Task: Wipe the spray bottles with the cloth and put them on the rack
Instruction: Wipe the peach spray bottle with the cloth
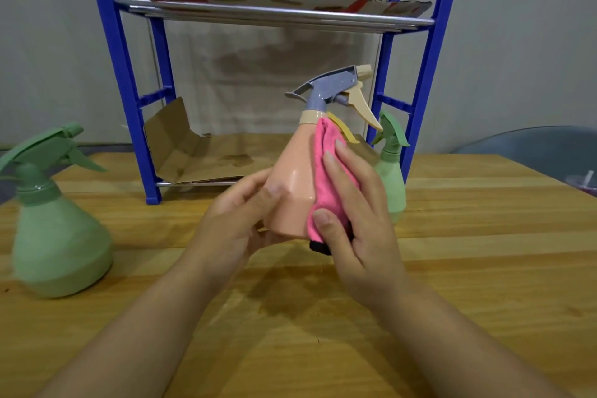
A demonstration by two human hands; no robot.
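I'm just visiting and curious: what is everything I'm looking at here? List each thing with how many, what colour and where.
peach spray bottle: one, peach body with grey-blue head and cream trigger, held above the table in the middle.
cloth: one, pink with a dark edge, pressed against the peach bottle's right side.
green spray bottles: two, pale green; a large one on the table at left, a smaller one by the rack's right leg.
rack: one, blue frame with metal rails, at the table's far edge.
cardboard sheets: two, brown, one on each shelf.
table: one, light wood.
left hand: grips the peach bottle's base.
right hand: holds the cloth on the bottle.
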